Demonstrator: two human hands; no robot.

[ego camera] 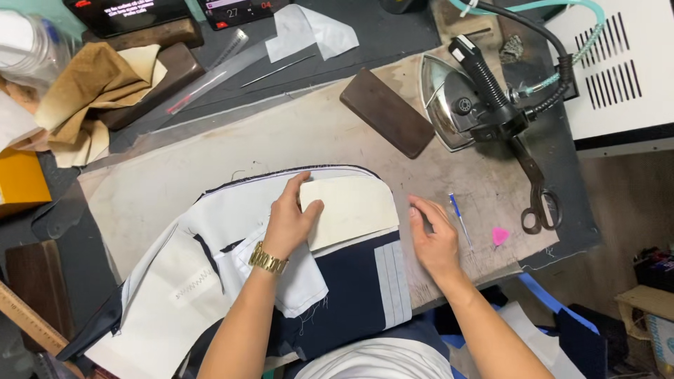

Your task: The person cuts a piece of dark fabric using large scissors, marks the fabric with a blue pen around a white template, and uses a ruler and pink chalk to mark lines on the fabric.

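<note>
Fingers (298, 188) of left hand (289, 221): lying close together, flat, pressing down on cream card pattern (354, 209); thumb spread apart, resting on card's left edge. Gold watch (267, 260) sitting on that wrist.
Right hand (435, 238): fingers curling inward, tips touching the table just at 3 o'clock of the card; whether pinching anything, cannot tell.
Card pattern: lying flat on white and navy garment piece (337, 281), rounded corner pointing to 1 o'clock, approx. centre of worktable (281, 137).
Garment piece: spreading from centre toward 7 o'clock, white lining facing up, navy cloth w/ pale strip showing at 5 o'clock of the card.
Blue pen (460, 217): lying just at 3 o'clock of right hand.
Pink chalk (500, 236): lying further out at 3 o'clock, near the scissors.
Scissors (535, 189): lying at 2–3 o'clock, handles toward table edge.
Steam iron (467, 102) w/ black hose: resting on its side at 1 o'clock.
Dark wood block (386, 112): lying at 12–1 o'clock.
Tan cloth scraps (95, 95): piling at 10 o'clock.
Wood ruler (31, 319): showing at 8 o'clock, well apart.
</note>
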